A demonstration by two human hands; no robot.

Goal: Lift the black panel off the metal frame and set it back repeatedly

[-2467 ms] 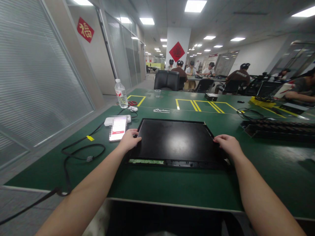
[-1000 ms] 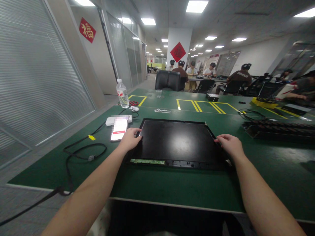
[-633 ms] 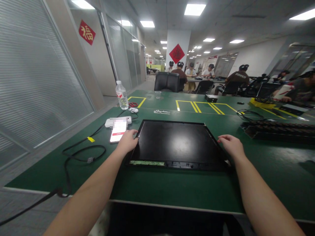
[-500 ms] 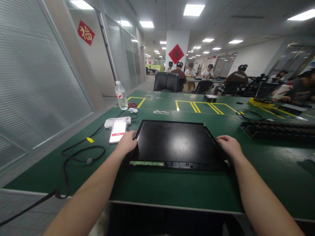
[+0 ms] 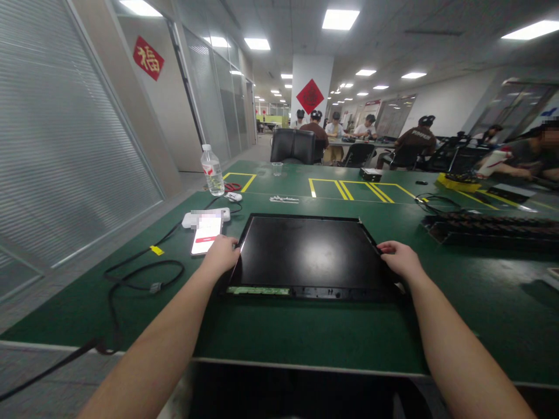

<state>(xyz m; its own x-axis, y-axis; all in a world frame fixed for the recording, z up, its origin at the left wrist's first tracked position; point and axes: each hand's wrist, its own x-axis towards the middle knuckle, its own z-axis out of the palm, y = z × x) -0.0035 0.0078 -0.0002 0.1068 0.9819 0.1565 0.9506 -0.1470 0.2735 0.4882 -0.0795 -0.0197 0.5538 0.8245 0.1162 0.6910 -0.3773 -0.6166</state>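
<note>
A flat black display panel (image 5: 305,253) lies on the green table (image 5: 314,334), with a green circuit strip (image 5: 258,291) along its near edge. My left hand (image 5: 222,254) grips the panel's left edge, fingers bent round the frame. On the opposite side my right hand (image 5: 399,258) has its fingers pressed together on the right edge. A phone with a lit screen (image 5: 207,233) lies just beyond my left hand, against a white power strip (image 5: 192,219).
Black cable (image 5: 144,285) loops across the table's left side. Farther back are a water bottle (image 5: 212,170), red-handled scissors (image 5: 233,187), a plastic cup (image 5: 276,169) and a small black box (image 5: 370,174). Long dark parts (image 5: 489,230) lie at right. Several people sit beyond.
My right hand has moved slightly left and closed on the panel's right edge. The whole view has shifted a little; my left hand stays at the left edge.
</note>
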